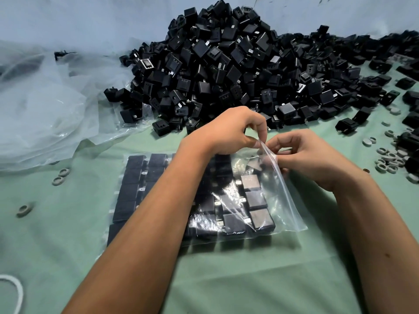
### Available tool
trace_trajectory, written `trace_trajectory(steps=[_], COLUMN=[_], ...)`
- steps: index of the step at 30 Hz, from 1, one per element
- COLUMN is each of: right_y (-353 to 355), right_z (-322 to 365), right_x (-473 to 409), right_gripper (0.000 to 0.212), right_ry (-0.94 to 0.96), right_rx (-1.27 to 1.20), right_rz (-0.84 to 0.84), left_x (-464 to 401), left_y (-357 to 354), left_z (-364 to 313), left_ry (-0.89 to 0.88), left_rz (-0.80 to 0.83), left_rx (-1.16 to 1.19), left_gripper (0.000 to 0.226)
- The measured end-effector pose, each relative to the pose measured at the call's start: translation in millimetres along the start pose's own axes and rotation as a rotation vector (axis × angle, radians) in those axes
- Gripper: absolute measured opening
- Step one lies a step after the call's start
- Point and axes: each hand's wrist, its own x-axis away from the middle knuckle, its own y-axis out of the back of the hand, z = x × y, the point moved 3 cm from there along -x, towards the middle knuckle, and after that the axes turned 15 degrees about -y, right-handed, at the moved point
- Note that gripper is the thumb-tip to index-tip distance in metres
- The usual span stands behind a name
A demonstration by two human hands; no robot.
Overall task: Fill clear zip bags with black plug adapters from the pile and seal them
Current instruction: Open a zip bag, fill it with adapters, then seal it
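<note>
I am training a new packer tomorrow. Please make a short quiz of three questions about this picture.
1. True or false: the zip bag on the green cloth already holds rows of black adapters.
2. Which hands pinch the bag's open edge? A) left only B) right only C) both
3. Fill in: the loose pile of adapters lies ____ the bag, farther from the person.

Key:
1. True.
2. C: the left hand and the right hand both pinch the edge at its far corner.
3. Behind.
</note>
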Motion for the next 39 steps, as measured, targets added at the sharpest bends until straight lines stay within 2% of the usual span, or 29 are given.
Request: trace_trajectory(steps=[6, 13, 18, 22, 27, 29, 31, 34, 39], right_y=[-6.3, -18.9, -21.4, -19.6, -23.9, -22.8, -21.3, -17.8, -7.7], right_z=[-4.4, -4.6, -1.7, -3.4, 2.4, 2.7, 1.6, -1.9, -8.9], right_x=[-3.4, -5.1, -1.6, -2.5, 0.4, -0.3, -1.4, -6.0, -14.7], right_gripper=[0.006, 0.022, 0.022, 0.022, 0.019, 0.017, 0.015, 0.012, 0.013], right_ry=[-0.062, -0.107, -0.102, -0.138, -0.076, -0.083, -0.104, -0.116, -0.09], right_rx=[0.116, 0.153, 0.134, 0.096, 0.119, 0.129, 0.095, -0.001, -0.106], right_rz=[-0.018, -0.017, 0.016, -0.019, -0.04, -0.047, -0.062, -0.156, -0.384], left_x=[1.1, -0.5, 1.5, 7.8, 27.2, 35.1, 39.5, 38.4, 36.0], left_y=[2.3, 4.8, 6.8, 22.1, 47.1, 47.6, 42.4, 32.8, 25.3], left_z=[-2.2, -8.3, -6.4, 4.1, 28.3, 39.7, 47.3, 46.7, 41.5], left_ry=[0.002, -0.017, 0.02, 0.167, 0.508, 0.658, 0.713, 0.653, 0.637], left_rz=[-0.026, -0.052, -0.077, -0.236, -0.436, -0.404, -0.27, -0.127, -0.092], left_rx=[-0.013, -0.026, -0.028, -0.098, -0.447, -0.451, -0.409, -0.394, -0.346], left_gripper=[0.011, 0.011, 0.011, 0.006, 0.023, 0.026, 0.03, 0.026, 0.025])
